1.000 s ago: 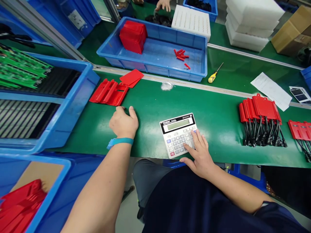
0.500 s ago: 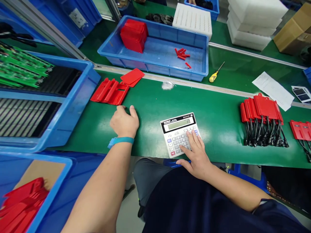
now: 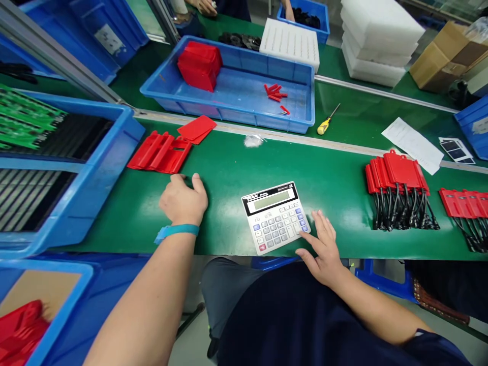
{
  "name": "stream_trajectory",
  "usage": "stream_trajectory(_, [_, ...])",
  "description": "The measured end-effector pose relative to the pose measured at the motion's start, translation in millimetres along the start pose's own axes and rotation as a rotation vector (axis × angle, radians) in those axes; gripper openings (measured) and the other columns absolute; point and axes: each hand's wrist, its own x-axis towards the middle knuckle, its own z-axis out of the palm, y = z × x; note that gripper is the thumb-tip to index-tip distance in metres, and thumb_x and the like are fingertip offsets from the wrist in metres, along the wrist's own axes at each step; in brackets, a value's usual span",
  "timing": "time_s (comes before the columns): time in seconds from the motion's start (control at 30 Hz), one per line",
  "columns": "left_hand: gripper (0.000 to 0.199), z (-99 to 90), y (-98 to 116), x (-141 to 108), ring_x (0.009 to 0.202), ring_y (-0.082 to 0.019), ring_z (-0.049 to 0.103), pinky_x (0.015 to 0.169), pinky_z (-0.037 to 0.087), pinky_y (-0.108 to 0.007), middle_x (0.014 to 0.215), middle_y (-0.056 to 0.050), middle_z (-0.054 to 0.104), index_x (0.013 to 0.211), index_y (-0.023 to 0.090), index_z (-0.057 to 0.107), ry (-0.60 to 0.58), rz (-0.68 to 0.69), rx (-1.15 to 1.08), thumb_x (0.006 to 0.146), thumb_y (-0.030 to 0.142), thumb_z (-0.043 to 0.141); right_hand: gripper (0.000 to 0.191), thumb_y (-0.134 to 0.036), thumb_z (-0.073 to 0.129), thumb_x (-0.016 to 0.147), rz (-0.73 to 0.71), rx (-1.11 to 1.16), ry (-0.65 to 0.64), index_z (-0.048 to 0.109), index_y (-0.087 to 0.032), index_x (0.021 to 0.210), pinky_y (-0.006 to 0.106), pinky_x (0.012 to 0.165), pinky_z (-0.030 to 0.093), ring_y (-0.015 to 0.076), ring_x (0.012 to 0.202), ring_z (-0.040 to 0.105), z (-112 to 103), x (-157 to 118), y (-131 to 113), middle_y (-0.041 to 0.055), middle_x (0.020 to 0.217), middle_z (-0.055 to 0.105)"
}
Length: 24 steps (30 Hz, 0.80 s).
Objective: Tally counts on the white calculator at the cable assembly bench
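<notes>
In the head view, my right hand [image 3: 323, 254] is open, thumb and fingers apart, index fingertip at the lower right of the calculator [image 3: 271, 223], which lies on the table [image 3: 224, 173] between my hands. My left hand [image 3: 183, 201] curls beside the red cases [image 3: 160, 154]; I cannot tell whether its grip is closed.

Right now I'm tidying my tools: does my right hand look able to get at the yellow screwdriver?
Probably yes, with a stretch. The right hand is open at the edge of the calculator, and only bare green worktop and a low pale strip lie before the screwdriver.
</notes>
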Motion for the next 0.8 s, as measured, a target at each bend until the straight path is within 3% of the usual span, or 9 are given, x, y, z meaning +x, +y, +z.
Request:
stream_trajectory(0.1, [0.051, -1.1, 1.6, -0.9, 0.113, -0.044, 0.070, 0.090, 0.056, -0.056, 0.115, -0.025, 0.073, 0.129, 0.010, 0.062, -0.001, 0.005, 0.007, 0.102, 0.049, 0.043, 0.025, -0.032, 0.061, 0.101, 0.051, 0.015, 0.108, 0.066, -0.020, 0.122, 0.068, 0.120, 0.033, 0.0387, 0.154, 0.035, -8.5, 0.3, 19.0, 0.0187, 0.167, 0.036])
stream_trajectory(0.17, [0.050, -0.9, 2.1, -0.9, 0.110, -0.044, 0.071, 0.089, 0.057, -0.057, 0.114, -0.025, 0.073, 0.127, 0.011, 0.064, 0.016, -0.005, 0.019, 0.100, 0.049, 0.045, 0.016, -0.030, 0.058, 0.102, 0.144, 0.036, 0.170, 0.068, -0.019, 0.108, 0.066, 0.118, 0.039, 0.0364, 0.149, 0.043, -11.4, -0.1, 37.6, 0.0201, 0.161, 0.046])
stream_trajectory(0.33, [0.053, 0.8, 1.4, -0.2, 0.108, -0.044, 0.070, 0.089, 0.057, -0.057, 0.112, -0.026, 0.073, 0.128, 0.012, 0.064, 0.020, 0.000, 0.018, 0.099, 0.051, 0.043, 0.027, -0.035, 0.053, 0.104, 0.334, 0.107, 0.216, 0.061, -0.021, 0.082, 0.058, 0.110, 0.049, 0.0316, 0.137, 0.057, -4.1, -0.9, 69.8, 0.0209, 0.145, 0.061])
stream_trajectory(0.5, [0.052, -3.3, 5.0, -0.9, 0.106, -0.043, 0.071, 0.087, 0.057, -0.054, 0.111, -0.025, 0.074, 0.126, 0.012, 0.064, 0.010, -0.026, 0.035, 0.097, 0.051, 0.044, 0.028, -0.036, 0.055, 0.104, 0.273, 0.020, 0.128, 0.060, -0.021, 0.081, 0.060, 0.109, 0.047, 0.0330, 0.141, 0.053, 3.9, 0.4, 69.5, 0.0194, 0.150, 0.058])
stream_trajectory(0.8, [0.069, -21.2, 14.4, -9.8, 0.116, -0.047, 0.068, 0.092, 0.054, -0.055, 0.120, -0.029, 0.072, 0.131, 0.013, 0.063, -0.107, -0.069, 0.017, 0.096, 0.063, 0.034, 0.023, -0.026, 0.058, 0.100, 0.252, -0.045, 0.112, 0.060, -0.018, 0.078, 0.061, 0.107, 0.048, 0.0344, 0.141, 0.052, 3.1, -6.2, 67.5, 0.0173, 0.146, 0.061])
